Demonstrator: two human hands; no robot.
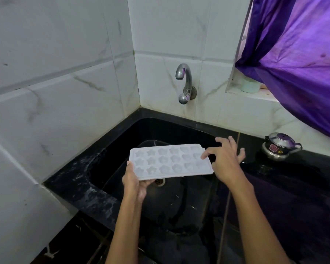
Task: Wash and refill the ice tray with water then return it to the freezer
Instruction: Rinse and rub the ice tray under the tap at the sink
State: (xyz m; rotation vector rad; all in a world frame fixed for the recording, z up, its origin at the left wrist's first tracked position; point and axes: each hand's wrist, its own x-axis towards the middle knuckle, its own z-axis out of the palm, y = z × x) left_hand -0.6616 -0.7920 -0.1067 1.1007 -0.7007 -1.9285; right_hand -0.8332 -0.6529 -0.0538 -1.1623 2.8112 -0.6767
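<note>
**Tray over the sink, tap dry: washing or filling not yet visibly under way**

We hold the ice tray level above the black sink, roughly over the drain. Our left hand grips its near left corner, thumb on the rim and fingers curled beneath. Our right hand is spread and relaxed at the tray's right end, fingertips touching or just above the last moulds; it pinches nothing, though we cannot tell whether it actually rests on the plastic.

The tap sits on the tiled wall behind the sink, and no water runs from its spout. The tray is well short of the spout, nearer us than the wall. Its star and flower moulds look pale and glossy; we cannot say whether they hold water, a film of wet, or nothing. Splashes on the sink's left rim and the wet basin suggest water has been used here.

In our judgement the task sits in its early or middle part: the tray is out of the freezer and at the sink, but a full refill is not evident. What remains, as far as we can see, is running the tap, filling the moulds evenly, and carrying the tray level to the freezer, which is not in view. A small steel pot stands on the counter to the right, beneath the purple curtain.
</note>
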